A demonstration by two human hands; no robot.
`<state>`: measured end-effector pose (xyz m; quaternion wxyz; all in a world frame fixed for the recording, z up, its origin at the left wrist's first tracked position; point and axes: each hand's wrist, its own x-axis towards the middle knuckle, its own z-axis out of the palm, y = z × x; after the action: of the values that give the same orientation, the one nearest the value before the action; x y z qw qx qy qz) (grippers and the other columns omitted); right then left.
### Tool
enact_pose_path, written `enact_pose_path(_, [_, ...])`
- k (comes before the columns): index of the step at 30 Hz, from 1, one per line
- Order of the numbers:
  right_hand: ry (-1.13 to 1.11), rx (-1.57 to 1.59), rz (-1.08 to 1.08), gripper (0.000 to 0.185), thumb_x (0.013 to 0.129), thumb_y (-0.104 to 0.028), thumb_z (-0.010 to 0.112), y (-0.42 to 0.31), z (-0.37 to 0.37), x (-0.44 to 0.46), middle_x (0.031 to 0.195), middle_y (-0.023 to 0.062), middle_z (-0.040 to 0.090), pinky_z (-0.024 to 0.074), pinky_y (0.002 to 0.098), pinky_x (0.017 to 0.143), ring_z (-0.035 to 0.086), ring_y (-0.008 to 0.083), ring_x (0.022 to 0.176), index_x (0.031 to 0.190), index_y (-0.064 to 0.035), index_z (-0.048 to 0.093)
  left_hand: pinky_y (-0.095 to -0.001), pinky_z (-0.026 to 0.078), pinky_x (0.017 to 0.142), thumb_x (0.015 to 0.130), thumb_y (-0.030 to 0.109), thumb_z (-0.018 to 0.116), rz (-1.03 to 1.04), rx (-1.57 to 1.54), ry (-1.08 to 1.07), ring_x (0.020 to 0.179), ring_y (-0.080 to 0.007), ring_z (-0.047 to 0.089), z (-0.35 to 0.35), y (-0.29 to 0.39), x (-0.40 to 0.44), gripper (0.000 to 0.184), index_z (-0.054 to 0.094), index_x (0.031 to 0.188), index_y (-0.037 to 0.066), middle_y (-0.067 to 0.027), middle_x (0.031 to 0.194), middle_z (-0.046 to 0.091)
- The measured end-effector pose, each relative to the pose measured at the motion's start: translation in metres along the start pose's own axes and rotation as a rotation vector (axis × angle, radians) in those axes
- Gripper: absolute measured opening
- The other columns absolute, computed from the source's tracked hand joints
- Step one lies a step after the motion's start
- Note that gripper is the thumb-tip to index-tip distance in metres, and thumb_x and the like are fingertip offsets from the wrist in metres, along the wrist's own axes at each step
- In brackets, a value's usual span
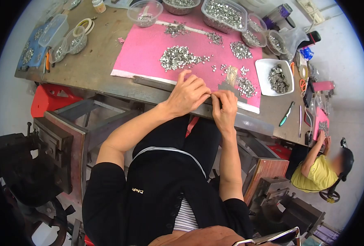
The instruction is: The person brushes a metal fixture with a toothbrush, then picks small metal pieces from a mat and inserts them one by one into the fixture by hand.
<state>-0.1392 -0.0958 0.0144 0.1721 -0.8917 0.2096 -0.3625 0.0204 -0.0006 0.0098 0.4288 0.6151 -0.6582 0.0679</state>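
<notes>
My left hand (188,93) and my right hand (226,107) meet at the front edge of the workbench. Thumb and fingertips of each are pinched together around something too small to make out. Beyond them lies a pink cloth (143,51) with a white front border. On it, a large pile of small shiny metal pieces (176,58) sits past my left hand. Past my right hand are a bundle of thin tan strips (231,76) and a smaller metal pile (246,87). A dark metal bar (153,84) runs along the edge, partly behind my left hand.
A white square dish (262,74) of metal parts stands right of the cloth, near a green-handled tool (287,114) and orange scissors (302,85). Plastic tubs (225,16) line the back. Orange-handled pliers (47,61) lie left. A person in yellow (317,172) works at far right.
</notes>
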Motion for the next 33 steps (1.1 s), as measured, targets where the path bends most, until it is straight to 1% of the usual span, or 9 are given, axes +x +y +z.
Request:
enact_pose_path(6, [-0.003, 0.004, -0.011, 0.012, 0.082, -0.003, 0.073, -0.001, -0.002, 0.001, 0.09, 0.0067, 0.064, 0.0413, 0.0391, 0.08, 0.059, 0.0265, 0.086, 0.092, -0.0061, 0.068, -0.0495, 0.035, 0.104, 0.084, 0.016, 0.073, 0.016, 0.019, 0.002, 0.096, -0.0225, 0.058, 0.005, -0.002, -0.005, 0.012, 0.068, 0.093, 0.01, -0.004, 0.091, 0.061])
enact_pose_path(9, [-0.05, 0.005, -0.009, 0.01, 0.084, -0.004, 0.072, 0.011, -0.006, 0.011, 0.091, 0.0073, 0.064, 0.0415, 0.0393, 0.08, 0.06, 0.0259, 0.087, 0.093, -0.006, 0.069, -0.0461, 0.038, 0.101, 0.083, 0.014, 0.073, 0.016, -0.003, -0.015, 0.096, -0.024, 0.057, 0.003, -0.002, -0.004, 0.012, 0.068, 0.093, 0.009, -0.0053, 0.092, 0.061])
enact_pose_path(13, [-0.095, -0.025, 0.159, 0.012, 0.086, -0.006, 0.069, 0.038, -0.007, 0.041, 0.087, 0.0087, 0.062, 0.0408, 0.0407, 0.08, 0.061, 0.0276, 0.086, 0.098, -0.0067, 0.071, -0.0436, 0.043, 0.096, 0.082, 0.01, 0.074, 0.004, -0.097, -0.061, 0.093, -0.0264, 0.058, -0.002, -0.005, -0.002, 0.013, 0.068, 0.094, 0.007, -0.0065, 0.092, 0.062])
enact_pose_path(15, [-0.153, -0.072, 0.149, 0.012, 0.087, -0.008, 0.069, 0.051, -0.002, 0.052, 0.087, 0.0091, 0.062, 0.0405, 0.041, 0.08, 0.061, 0.0287, 0.086, 0.099, -0.007, 0.071, -0.0422, 0.044, 0.093, 0.082, 0.009, 0.073, 0.011, -0.112, -0.095, 0.093, -0.0281, 0.056, -0.005, -0.007, -0.002, 0.013, 0.067, 0.094, 0.007, -0.0083, 0.09, 0.059])
enact_pose_path(19, [-0.208, -0.089, 0.186, 0.01, 0.088, -0.011, 0.068, 0.06, 0.007, 0.059, 0.088, 0.0097, 0.063, 0.0401, 0.0412, 0.08, 0.062, 0.0298, 0.085, 0.096, -0.0061, 0.07, -0.045, 0.044, 0.096, 0.082, 0.008, 0.073, 0.02, -0.108, -0.083, 0.092, -0.0287, 0.056, -0.003, -0.01, -0.004, 0.013, 0.067, 0.094, 0.007, -0.0082, 0.089, 0.057])
enact_pose_path(25, [-0.156, -0.119, 0.116, 0.008, 0.087, -0.01, 0.069, 0.049, 0.003, 0.053, 0.088, 0.0103, 0.064, 0.0406, 0.041, 0.079, 0.062, 0.0296, 0.085, 0.092, -0.0036, 0.068, -0.052, 0.041, 0.106, 0.084, 0.011, 0.073, 0.007, -0.07, -0.095, 0.092, -0.0267, 0.059, -0.005, -0.008, -0.001, 0.012, 0.069, 0.095, 0.007, -0.0062, 0.09, 0.06])
enact_pose_path(28, [-0.151, 0.092, 0.174, 0.009, 0.085, -0.007, 0.071, 0.033, -0.007, 0.038, 0.088, 0.0099, 0.064, 0.0421, 0.0397, 0.08, 0.062, 0.0288, 0.084, 0.092, -0.0031, 0.067, -0.0531, 0.04, 0.106, 0.084, 0.012, 0.073, 0.024, -0.051, -0.105, 0.094, -0.026, 0.06, -0.007, -0.005, -0.001, 0.012, 0.068, 0.095, 0.007, -0.0055, 0.091, 0.061])
enact_pose_path(31, [-0.126, 0.196, 0.234, 0.01, 0.084, -0.004, 0.072, 0.011, -0.015, 0.021, 0.09, 0.0094, 0.064, 0.0433, 0.0384, 0.081, 0.061, 0.0282, 0.085, 0.092, -0.0027, 0.066, -0.0529, 0.04, 0.106, 0.085, 0.012, 0.073, 0.005, -0.045, -0.089, 0.094, -0.0254, 0.061, -0.005, -0.005, -0.002, 0.012, 0.068, 0.094, 0.008, -0.0049, 0.092, 0.063])
enact_pose_path(33, [-0.097, 0.172, 0.183, 0.012, 0.083, -0.005, 0.073, 0.006, -0.012, 0.009, 0.092, 0.0078, 0.065, 0.0426, 0.0381, 0.082, 0.061, 0.0274, 0.087, 0.092, -0.0043, 0.065, -0.0524, 0.041, 0.105, 0.085, 0.012, 0.072, -0.021, -0.048, -0.074, 0.093, -0.0256, 0.061, -0.003, -0.003, -0.001, 0.011, 0.067, 0.093, 0.008, -0.0048, 0.092, 0.064])
